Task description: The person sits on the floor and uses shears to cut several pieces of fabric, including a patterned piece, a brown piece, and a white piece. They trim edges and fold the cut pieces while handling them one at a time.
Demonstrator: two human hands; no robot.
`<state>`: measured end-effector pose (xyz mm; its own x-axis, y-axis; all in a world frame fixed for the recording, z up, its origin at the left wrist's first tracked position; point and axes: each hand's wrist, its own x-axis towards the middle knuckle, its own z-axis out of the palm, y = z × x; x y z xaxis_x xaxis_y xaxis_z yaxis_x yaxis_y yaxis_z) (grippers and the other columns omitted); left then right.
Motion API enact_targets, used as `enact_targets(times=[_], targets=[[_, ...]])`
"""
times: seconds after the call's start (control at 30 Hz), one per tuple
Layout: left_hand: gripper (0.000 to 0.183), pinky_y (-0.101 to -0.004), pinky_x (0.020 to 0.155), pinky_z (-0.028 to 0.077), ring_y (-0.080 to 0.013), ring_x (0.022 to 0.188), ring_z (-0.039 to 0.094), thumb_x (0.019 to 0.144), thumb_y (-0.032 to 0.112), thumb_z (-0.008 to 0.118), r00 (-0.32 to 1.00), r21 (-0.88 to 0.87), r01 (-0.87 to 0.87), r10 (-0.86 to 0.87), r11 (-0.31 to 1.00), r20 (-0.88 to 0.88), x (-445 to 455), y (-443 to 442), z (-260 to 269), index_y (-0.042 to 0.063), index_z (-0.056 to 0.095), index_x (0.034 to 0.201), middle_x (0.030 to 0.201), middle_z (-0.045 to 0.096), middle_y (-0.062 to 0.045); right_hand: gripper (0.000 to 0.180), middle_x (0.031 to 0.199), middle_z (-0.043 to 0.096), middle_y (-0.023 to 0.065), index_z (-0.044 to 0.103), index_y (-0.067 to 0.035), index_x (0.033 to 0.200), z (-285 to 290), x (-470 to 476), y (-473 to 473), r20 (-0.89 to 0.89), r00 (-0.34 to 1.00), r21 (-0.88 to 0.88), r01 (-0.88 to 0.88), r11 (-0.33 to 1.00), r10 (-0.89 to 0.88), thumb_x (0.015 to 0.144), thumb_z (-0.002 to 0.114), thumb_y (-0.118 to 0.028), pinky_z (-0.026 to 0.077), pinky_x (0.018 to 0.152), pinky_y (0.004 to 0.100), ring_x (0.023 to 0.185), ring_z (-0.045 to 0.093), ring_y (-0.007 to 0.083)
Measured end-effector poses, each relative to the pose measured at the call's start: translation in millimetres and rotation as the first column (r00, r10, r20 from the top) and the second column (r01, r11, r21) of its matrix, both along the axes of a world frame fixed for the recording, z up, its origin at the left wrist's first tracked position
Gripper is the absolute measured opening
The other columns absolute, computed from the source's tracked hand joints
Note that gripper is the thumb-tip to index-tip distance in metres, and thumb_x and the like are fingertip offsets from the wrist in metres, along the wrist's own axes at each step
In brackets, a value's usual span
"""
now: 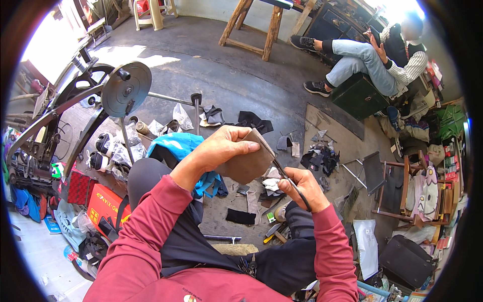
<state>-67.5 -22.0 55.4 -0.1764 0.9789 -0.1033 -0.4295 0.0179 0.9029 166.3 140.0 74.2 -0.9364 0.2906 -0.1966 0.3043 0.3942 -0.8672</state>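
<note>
My left hand pinches a flat brown piece of sheet material, perhaps leather or rubber, thumb on its upper face. In my right hand is a pair of scissors with dark handles. Their blades meet the right edge of the brown piece; how far they are apart is hard to tell. Both hands are raised above my lap. Below them on the floor lie a black fabric strip and a pale strip. A blue cloth or bag rests by my left knee.
A hand-cranked machine with a large wheel stands at left, near a red box. Dark scraps litter the floor. A seated person is at the upper right, near a wooden stool. A wooden chair is at right.
</note>
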Motion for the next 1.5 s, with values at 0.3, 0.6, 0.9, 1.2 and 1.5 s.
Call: enact_targets(times=[0.3,0.6,0.9,1.2,1.5], targets=[[0.025,-0.0266,0.085,0.053,-0.0087,0.091,0.067,0.093,0.02,0.076,1.0,-0.018,0.01,-0.01,1.0,0.003,0.3,0.0,1.1,0.003,0.073,0.112,0.102,0.075,-0.003,0.072,0.066,0.044,-0.0022,0.056,0.001,0.08,5.8,-0.7,0.1,0.041,0.999,-0.041,-0.009,0.999,0.011,0.088,0.068,-0.07,0.036,0.058,0.0311,0.069,0.04,0.0088],[0.026,-0.0258,0.083,0.051,-0.0079,0.087,0.066,0.091,0.022,0.077,0.996,-0.048,0.08,-0.081,0.996,-0.039,-0.1,-1.6,4.4,0.003,0.075,0.109,0.098,0.076,-0.002,0.073,0.068,0.043,-0.0009,0.053,0.002,0.078,4.6,-0.9,-0.4,0.042,0.998,-0.034,-0.037,0.999,0.039,0.087,0.068,-0.069,0.036,0.059,0.0313,0.07,0.04,0.0097],[0.017,-0.0236,0.075,0.048,-0.0037,0.08,0.06,0.092,0.022,0.078,0.996,-0.002,-0.053,0.053,0.999,-0.075,-2.0,-0.9,4.7,0.007,0.069,0.093,0.085,0.068,0.004,0.068,0.068,0.045,-0.0025,0.056,0.0,0.08,-4.4,1.9,-0.4,-0.018,1.0,-0.113,0.008,0.994,-0.01,0.089,0.068,-0.066,0.037,0.058,0.0304,0.07,0.04,0.0086],[0.017,-0.0265,0.09,0.047,-0.0082,0.099,0.062,0.088,0.016,0.081,0.872,0.217,-0.298,0.357,0.93,-0.334,3.4,3.2,1.3,0.008,0.066,0.086,0.129,0.063,-0.01,0.062,0.071,0.048,-0.0051,0.062,-0.001,0.086,3.1,-0.5,-2.5,0.036,0.999,-0.229,0.025,0.973,-0.017,0.092,0.068,-0.062,0.038,0.061,0.0278,0.072,0.043,0.0073],[0.016,-0.022,0.079,0.047,-0.0032,0.088,0.061,0.09,0.012,0.078,0.961,0.209,-0.258,0.272,0.943,-0.044,10.2,1.7,8.1,0.008,0.063,0.086,0.111,0.072,-0.007,0.062,0.073,0.049,-0.0046,0.063,-0.001,0.088,10.7,-1.0,-4.7,0.038,0.999,-0.227,0.004,0.974,0.005,0.093,0.065,-0.063,0.039,0.062,0.0282,0.073,0.043,0.0076]])
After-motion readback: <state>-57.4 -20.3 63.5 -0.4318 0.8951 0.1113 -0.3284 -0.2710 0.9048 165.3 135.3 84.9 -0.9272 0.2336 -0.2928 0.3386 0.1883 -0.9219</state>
